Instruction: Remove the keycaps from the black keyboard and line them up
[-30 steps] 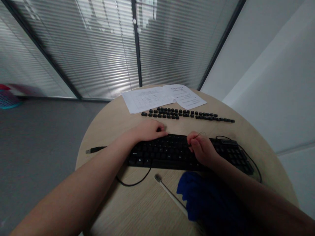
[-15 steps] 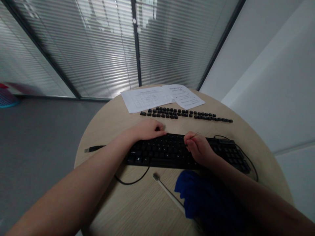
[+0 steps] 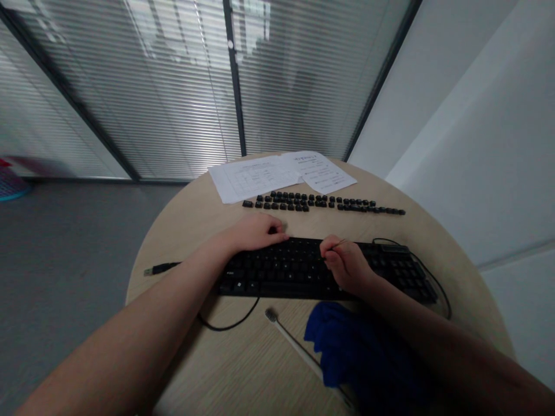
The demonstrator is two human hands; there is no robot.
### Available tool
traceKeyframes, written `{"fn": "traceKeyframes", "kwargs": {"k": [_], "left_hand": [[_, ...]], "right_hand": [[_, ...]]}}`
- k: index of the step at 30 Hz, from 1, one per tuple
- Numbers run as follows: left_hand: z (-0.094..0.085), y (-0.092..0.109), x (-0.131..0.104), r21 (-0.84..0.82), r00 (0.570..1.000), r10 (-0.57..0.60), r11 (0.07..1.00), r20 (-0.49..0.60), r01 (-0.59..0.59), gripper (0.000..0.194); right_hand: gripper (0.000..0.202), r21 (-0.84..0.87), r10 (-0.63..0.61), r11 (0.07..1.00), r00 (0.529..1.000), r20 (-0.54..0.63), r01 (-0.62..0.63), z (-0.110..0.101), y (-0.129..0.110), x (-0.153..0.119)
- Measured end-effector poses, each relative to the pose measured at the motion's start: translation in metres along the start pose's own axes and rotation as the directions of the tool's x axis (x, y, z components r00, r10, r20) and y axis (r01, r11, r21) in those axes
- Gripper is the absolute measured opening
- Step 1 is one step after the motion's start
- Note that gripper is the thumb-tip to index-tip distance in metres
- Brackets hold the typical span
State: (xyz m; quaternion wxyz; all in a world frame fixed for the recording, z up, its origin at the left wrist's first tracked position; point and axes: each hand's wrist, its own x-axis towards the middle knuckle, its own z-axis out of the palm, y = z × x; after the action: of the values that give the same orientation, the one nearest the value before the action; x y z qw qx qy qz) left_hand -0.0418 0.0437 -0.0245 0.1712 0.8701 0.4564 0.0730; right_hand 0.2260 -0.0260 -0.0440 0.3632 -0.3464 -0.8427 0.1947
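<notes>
A black keyboard (image 3: 299,274) lies across the round wooden table (image 3: 173,231). My left hand (image 3: 260,231) rests at its upper left edge, fingers curled, thumb along the edge; what it holds, if anything, is hidden. Over the keyboard's right-middle part, my right hand (image 3: 344,263) is closed around a thin tool (image 3: 340,243), too small to make out well. Loose black keycaps (image 3: 299,202) lie in rows behind the keyboard.
Printed sheets (image 3: 255,174) lie at the table's far side. Nearer me are a toothbrush (image 3: 297,345) and a blue cloth (image 3: 338,344). The cable's USB plug (image 3: 160,268) is at the left. Blinds and a white wall stand beyond.
The whole view has shifted slightly, moving the table's contents a little left and down. Both hands keep nearly the same places at the keyboard.
</notes>
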Motion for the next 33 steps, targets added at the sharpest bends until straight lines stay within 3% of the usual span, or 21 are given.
{"fn": "traceKeyframes", "kwargs": {"k": [21,30,33], "left_hand": [[-0.001,0.000,0.000,-0.035,1.000,-0.007,0.999,-0.003,0.007,0.037],[-0.006,0.010,-0.006,0.029,0.984,0.177,0.984,0.021,-0.178,0.046],[-0.008,0.014,-0.006,0.058,0.984,0.169,0.983,0.049,-0.172,0.049]], "right_hand": [[0.042,-0.006,0.030,0.999,0.996,-0.081,-0.031,0.001,0.003,-0.011],[0.045,0.036,0.112,0.993,0.989,-0.091,-0.109,0.002,0.003,-0.011],[0.047,0.043,0.125,0.992,0.989,-0.075,-0.122,0.002,0.002,-0.010]]}}
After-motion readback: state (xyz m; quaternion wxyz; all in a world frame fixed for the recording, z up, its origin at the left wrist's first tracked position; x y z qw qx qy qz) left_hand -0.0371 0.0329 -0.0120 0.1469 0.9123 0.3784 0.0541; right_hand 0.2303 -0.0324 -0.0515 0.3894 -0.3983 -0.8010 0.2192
